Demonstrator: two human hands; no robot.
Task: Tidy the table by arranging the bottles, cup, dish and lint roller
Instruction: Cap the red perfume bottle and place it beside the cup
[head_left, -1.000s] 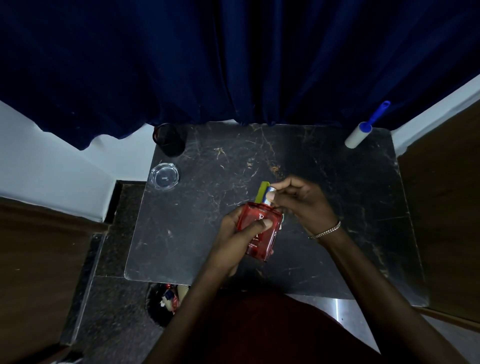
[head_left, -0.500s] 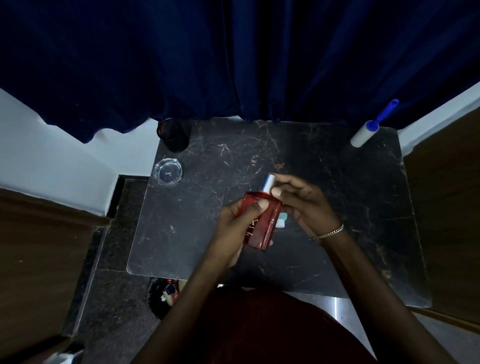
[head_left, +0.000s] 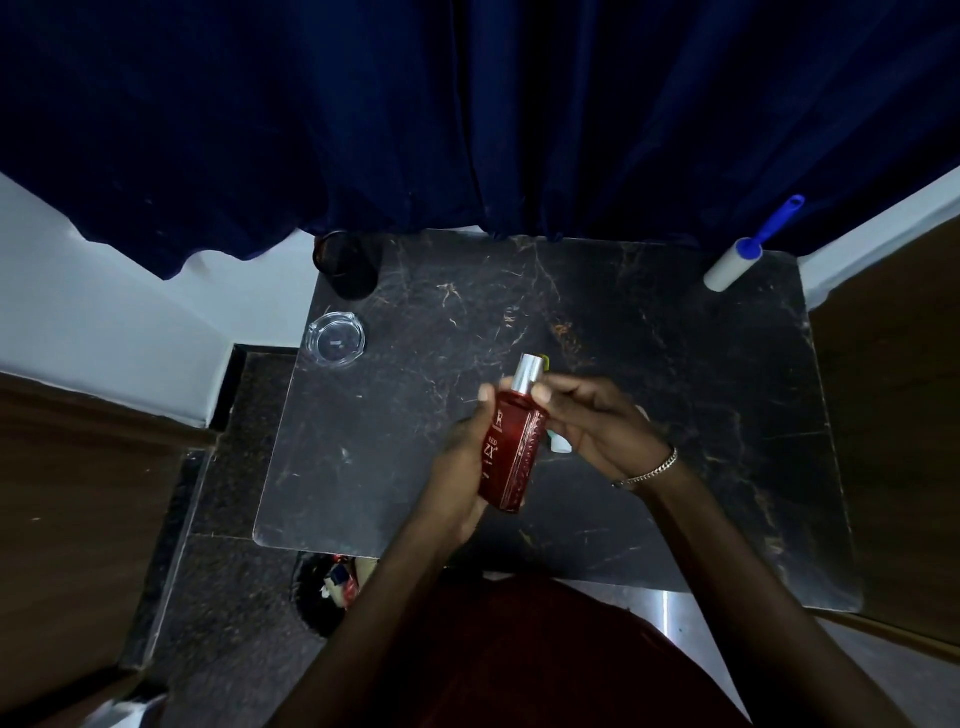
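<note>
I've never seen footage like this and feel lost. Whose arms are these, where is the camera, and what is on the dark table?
There is no machine here: a person wears a wide-angle camera on the head, looking down at their own arms. The left hand grips a red bottle with a silver cap, and the right hand touches it near the top. A small light-coloured item shows partly behind the bottle; I cannot tell what it is. On the dark marble table stand a dark cup at the far left corner, a clear glass dish just in front of it, and a white lint roller with a blue handle at the far right corner.
</note>
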